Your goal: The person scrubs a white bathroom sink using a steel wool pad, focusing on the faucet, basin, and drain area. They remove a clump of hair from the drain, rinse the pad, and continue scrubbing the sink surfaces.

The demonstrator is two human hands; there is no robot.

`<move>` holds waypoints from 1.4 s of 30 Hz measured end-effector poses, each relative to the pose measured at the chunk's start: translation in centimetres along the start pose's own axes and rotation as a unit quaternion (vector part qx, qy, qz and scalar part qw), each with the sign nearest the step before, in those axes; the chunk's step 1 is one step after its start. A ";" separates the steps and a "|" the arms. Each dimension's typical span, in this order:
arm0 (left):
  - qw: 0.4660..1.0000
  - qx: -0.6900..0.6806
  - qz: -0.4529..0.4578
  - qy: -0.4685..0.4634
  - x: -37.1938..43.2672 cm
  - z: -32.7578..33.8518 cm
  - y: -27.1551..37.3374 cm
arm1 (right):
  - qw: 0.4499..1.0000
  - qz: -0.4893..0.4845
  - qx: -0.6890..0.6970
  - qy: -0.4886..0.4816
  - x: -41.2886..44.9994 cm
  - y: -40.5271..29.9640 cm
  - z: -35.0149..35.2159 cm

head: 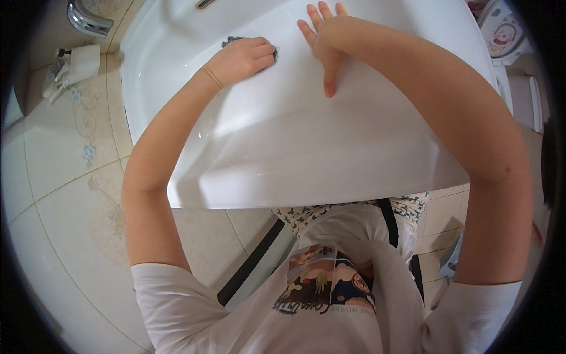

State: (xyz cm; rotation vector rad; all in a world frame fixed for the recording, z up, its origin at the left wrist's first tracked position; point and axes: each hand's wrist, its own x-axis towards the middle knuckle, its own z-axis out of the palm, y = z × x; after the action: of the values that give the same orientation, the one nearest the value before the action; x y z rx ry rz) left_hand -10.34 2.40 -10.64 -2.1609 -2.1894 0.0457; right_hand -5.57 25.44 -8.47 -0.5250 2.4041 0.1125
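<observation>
My left hand (242, 61) is curled over a dark, stringy scouring pad (231, 40), pressed against the inner surface of a white, glossy basin (309, 146). Only the pad's edges show around the fingers. To the right, my right hand (329, 37) rests on the same white surface with fingers spread and nothing in it. Both bare forearms reach across the basin's near rim. A dark slot with a metal edge (205, 3) shows at the top of the basin.
A chrome spout (90, 21) juts in at upper left beside tiled wall (75, 132). Below it is a white holder (85, 66) with small items. On the right are a lid with a cartoon face (504, 35) and a light-blue object (452, 261) low down.
</observation>
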 end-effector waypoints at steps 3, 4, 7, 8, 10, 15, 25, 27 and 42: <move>1.000 -0.007 0.022 -0.007 0.5 -0.4 0.7 | 1.000 0.002 0.005 -0.001 0.2 0.1 0.1; 1.000 -0.025 -0.016 -0.006 0.5 -0.3 0.7 | 1.000 0.003 0.008 0.003 0.2 0.1 0.3; 0.990 -0.027 -0.142 -0.005 -0.1 -0.2 0.5 | 1.000 -0.002 0.012 0.012 0.2 0.2 0.2; 0.982 0.007 -0.188 -0.005 -0.8 -0.1 0.6 | 1.000 -0.005 0.013 0.012 0.2 0.1 0.0; 0.962 0.050 -0.266 -0.027 -1.5 0.6 0.9 | 1.000 -0.009 0.016 0.011 0.1 0.1 0.2; 0.888 0.044 -0.446 -0.107 -2.0 0.9 3.3 | 1.000 -0.009 0.015 0.012 0.4 0.4 0.6; 0.751 -0.224 -0.613 -0.093 1.4 -0.1 2.9 | 0.999 -0.018 0.011 0.034 0.5 0.2 0.5; 0.726 -0.298 -0.618 -0.049 0.6 0.0 2.6 | 0.999 -0.017 0.015 0.036 0.3 0.3 0.4; 0.862 -0.047 -0.488 -0.130 -1.0 -0.2 3.9 | 0.999 -0.020 0.021 0.027 0.1 0.5 0.5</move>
State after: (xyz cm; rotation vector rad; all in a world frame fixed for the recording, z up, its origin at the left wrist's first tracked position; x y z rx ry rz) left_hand -6.41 1.44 -10.73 -0.8583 -3.2043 0.1818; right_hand -5.60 26.00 -8.94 -0.5626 2.4409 0.0303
